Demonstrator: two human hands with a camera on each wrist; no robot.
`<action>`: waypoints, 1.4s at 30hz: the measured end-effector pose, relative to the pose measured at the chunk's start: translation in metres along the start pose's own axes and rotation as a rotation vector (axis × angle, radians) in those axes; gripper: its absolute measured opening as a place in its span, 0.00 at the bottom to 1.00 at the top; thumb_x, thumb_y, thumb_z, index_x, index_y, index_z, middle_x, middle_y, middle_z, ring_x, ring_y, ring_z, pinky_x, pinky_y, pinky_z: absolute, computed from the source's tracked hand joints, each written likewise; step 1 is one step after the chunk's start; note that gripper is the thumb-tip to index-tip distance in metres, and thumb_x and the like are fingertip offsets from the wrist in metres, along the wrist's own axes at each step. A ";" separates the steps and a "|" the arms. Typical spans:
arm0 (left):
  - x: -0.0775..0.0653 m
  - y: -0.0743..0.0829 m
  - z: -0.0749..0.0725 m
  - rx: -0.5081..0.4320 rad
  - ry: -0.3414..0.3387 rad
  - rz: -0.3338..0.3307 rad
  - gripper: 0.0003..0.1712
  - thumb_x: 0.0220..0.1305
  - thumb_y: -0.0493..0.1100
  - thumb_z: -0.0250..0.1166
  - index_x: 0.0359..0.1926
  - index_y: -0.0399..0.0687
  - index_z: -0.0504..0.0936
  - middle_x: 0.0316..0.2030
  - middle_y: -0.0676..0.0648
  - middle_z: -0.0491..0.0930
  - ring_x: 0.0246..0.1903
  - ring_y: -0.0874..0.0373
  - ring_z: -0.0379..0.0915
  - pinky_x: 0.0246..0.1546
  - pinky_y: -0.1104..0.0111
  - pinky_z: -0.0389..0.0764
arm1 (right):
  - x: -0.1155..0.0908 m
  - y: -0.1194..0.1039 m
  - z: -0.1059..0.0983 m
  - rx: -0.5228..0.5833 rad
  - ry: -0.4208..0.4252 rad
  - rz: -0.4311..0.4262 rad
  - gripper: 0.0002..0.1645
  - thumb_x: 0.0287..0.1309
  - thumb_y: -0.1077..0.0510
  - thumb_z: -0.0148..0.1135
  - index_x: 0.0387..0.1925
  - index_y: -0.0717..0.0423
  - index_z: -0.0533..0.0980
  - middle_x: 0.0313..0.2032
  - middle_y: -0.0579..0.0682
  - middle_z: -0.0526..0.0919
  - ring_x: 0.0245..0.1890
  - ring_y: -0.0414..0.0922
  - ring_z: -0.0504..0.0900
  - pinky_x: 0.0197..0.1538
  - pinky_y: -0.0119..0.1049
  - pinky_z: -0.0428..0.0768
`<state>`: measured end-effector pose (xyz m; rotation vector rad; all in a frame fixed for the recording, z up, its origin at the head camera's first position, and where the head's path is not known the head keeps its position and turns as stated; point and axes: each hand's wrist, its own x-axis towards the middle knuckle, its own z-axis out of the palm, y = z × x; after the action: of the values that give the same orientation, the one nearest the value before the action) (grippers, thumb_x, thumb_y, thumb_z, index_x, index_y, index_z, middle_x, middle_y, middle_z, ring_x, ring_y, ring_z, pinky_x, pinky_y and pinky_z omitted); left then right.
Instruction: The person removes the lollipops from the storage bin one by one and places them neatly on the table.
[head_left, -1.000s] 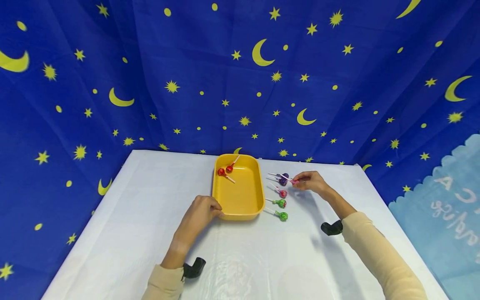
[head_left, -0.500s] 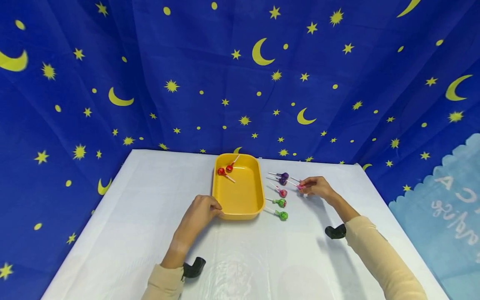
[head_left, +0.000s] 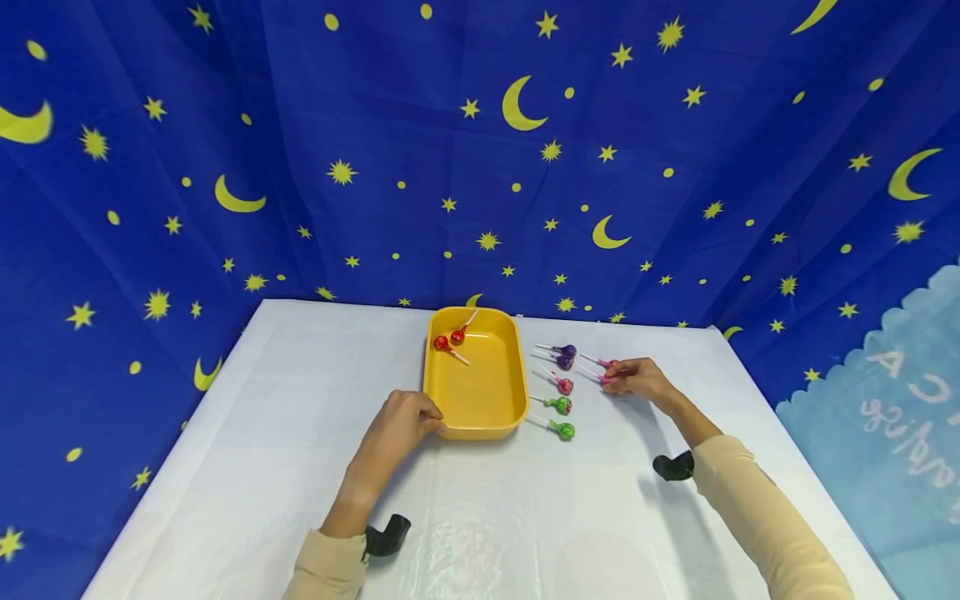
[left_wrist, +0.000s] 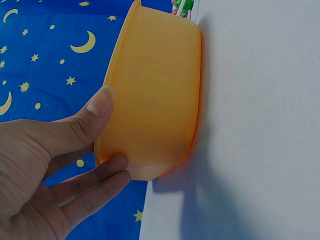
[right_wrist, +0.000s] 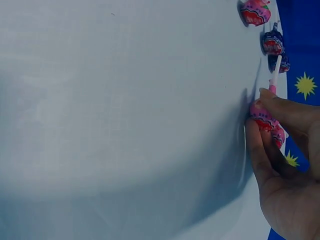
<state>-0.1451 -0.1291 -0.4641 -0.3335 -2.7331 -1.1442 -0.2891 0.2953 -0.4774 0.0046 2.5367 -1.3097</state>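
In the head view my left hand (head_left: 408, 417) grips the near left corner of a yellow plastic tray (head_left: 480, 433). The left wrist view shows its thumb on the rim and fingertips under it. Inside the tray lie two red lollipops (head_left: 442, 342), toward the far left. My right hand (head_left: 641, 381) pinches a pink lollipop (right_wrist: 263, 116) by its wrapped head, low over the table, stick pointing left. Just beyond it is a second pink lollipop (head_left: 592, 360), its head partly behind the fingers.
Between tray and right hand lie two purple lollipops (head_left: 566, 362), a pinkish-red lollipop (head_left: 565, 386) and two green lollipops (head_left: 562, 406), sticks toward the tray. The white table (head_left: 225, 467) ends at a blue star-and-moon cloth (head_left: 420, 133). Each wrist carries a black mount (head_left: 387, 535).
My right hand has carried the pink lollipop right and slightly nearer, away from the purple ones, down beside the other pink lollipop. The left hand and tray stay put.
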 end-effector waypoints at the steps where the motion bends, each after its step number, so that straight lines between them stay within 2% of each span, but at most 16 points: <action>1: 0.000 0.000 0.000 -0.001 0.002 0.001 0.05 0.46 0.36 0.77 0.26 0.42 0.89 0.26 0.51 0.85 0.30 0.59 0.81 0.37 0.65 0.83 | 0.000 0.000 0.000 -0.002 0.000 0.002 0.18 0.52 0.66 0.71 0.44 0.73 0.78 0.29 0.42 0.84 0.27 0.34 0.78 0.32 0.27 0.81; 5: -0.001 0.001 -0.001 0.004 0.011 0.005 0.05 0.46 0.36 0.77 0.26 0.42 0.89 0.26 0.51 0.85 0.30 0.58 0.81 0.37 0.65 0.83 | 0.000 0.000 -0.001 -0.025 0.000 -0.004 0.19 0.52 0.67 0.70 0.45 0.74 0.78 0.30 0.43 0.84 0.28 0.35 0.78 0.32 0.28 0.81; 11: -0.001 0.000 -0.001 0.014 0.018 0.013 0.05 0.45 0.35 0.77 0.26 0.42 0.88 0.26 0.50 0.86 0.30 0.57 0.81 0.37 0.65 0.83 | 0.001 0.002 -0.003 -0.063 0.004 0.022 0.19 0.52 0.64 0.71 0.45 0.70 0.79 0.31 0.44 0.85 0.29 0.35 0.79 0.32 0.29 0.80; 21: 0.001 -0.002 0.001 0.009 0.016 0.015 0.05 0.45 0.35 0.77 0.25 0.42 0.88 0.25 0.51 0.85 0.29 0.58 0.81 0.36 0.65 0.83 | -0.003 0.004 -0.005 -0.025 0.005 -0.002 0.25 0.50 0.65 0.73 0.49 0.72 0.77 0.29 0.40 0.86 0.27 0.34 0.80 0.32 0.33 0.82; 32: 0.000 -0.001 0.000 0.016 0.010 0.005 0.05 0.46 0.35 0.77 0.26 0.42 0.88 0.26 0.50 0.86 0.31 0.57 0.82 0.37 0.65 0.83 | -0.003 -0.004 -0.009 -0.067 0.023 0.013 0.25 0.51 0.62 0.73 0.50 0.71 0.78 0.29 0.40 0.86 0.28 0.34 0.79 0.33 0.31 0.80; 38: -0.001 -0.001 0.000 0.007 0.006 -0.017 0.05 0.46 0.37 0.77 0.26 0.43 0.88 0.28 0.50 0.86 0.32 0.57 0.82 0.38 0.64 0.83 | -0.002 -0.014 -0.014 -0.102 0.050 -0.001 0.26 0.52 0.60 0.72 0.51 0.69 0.77 0.29 0.39 0.86 0.29 0.32 0.78 0.38 0.35 0.80; 42: 0.000 0.000 0.000 -0.005 0.003 -0.010 0.05 0.46 0.37 0.77 0.27 0.42 0.89 0.27 0.50 0.86 0.31 0.58 0.81 0.37 0.64 0.83 | -0.001 -0.022 -0.018 -0.128 0.060 -0.016 0.26 0.53 0.58 0.72 0.51 0.69 0.77 0.31 0.41 0.86 0.32 0.32 0.77 0.40 0.31 0.77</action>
<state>-0.1448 -0.1292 -0.4646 -0.3193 -2.7324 -1.1530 -0.2960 0.2971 -0.4499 -0.0033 2.6722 -1.1675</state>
